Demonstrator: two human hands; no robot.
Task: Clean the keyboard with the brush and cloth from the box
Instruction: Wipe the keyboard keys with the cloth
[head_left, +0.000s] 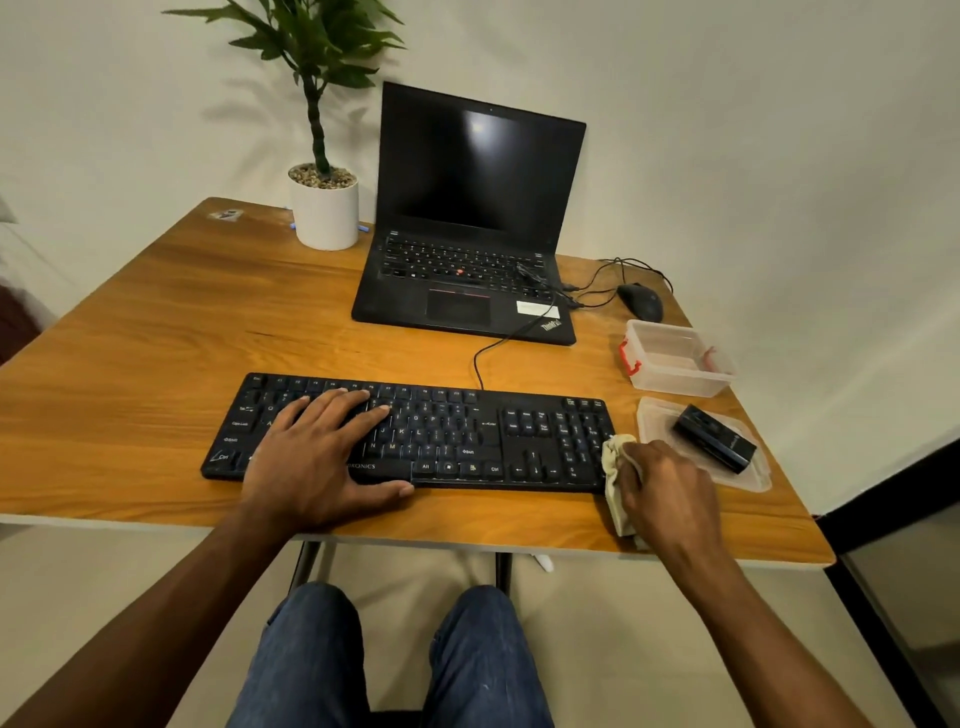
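Observation:
A black wired keyboard (467, 431) lies across the front of the wooden table (156, 322). My left hand (322, 457) rests flat on its left half, fingers spread over the keys. My right hand (670, 493) grips a crumpled pale cloth (615, 473) pressed against the keyboard's right end by the number pad. A black brush (714, 438) lies on the clear box lid (758, 480) just right of my right hand. The clear plastic box (675, 358) with red clasps stands open behind the lid.
An open black laptop (467, 228) stands behind the keyboard, cables lying across it. A black mouse (641, 301) sits at the back right. A potted plant (324, 208) stands at the back left. The table's front edge is close to my knees.

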